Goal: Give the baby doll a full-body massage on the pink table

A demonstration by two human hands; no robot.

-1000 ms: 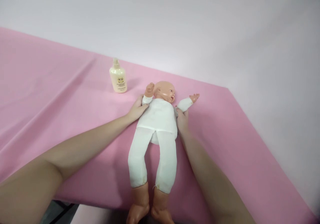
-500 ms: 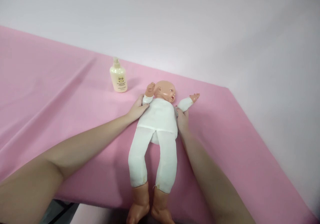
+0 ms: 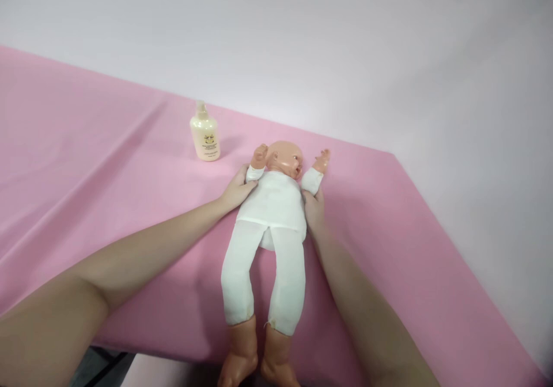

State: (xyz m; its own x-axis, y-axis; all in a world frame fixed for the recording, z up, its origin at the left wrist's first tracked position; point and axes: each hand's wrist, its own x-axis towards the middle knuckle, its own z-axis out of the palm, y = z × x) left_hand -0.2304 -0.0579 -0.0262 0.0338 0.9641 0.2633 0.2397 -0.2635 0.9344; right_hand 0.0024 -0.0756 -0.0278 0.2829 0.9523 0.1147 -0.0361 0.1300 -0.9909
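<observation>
A baby doll (image 3: 272, 226) in white cloth lies on its back on the pink sheet (image 3: 108, 191), head away from me, bare feet hanging over the near edge. My left hand (image 3: 237, 189) is wrapped round the doll's upper body under its raised arm, fingers partly tucked beneath. My right hand (image 3: 314, 209) presses against the doll's other side, just under the other arm, fingers closed against the cloth. Both of the doll's arms point up beside its head.
A cream pump bottle (image 3: 204, 136) stands upright on the sheet, left of and beyond the doll's head. A pale wall runs behind and to the right of the sheet. The sheet's near edge shows at the bottom.
The doll's arm on my right has swung up from pointing sideways to pointing up beside the head. My right hand shifted slightly inward. My left hand stayed put.
</observation>
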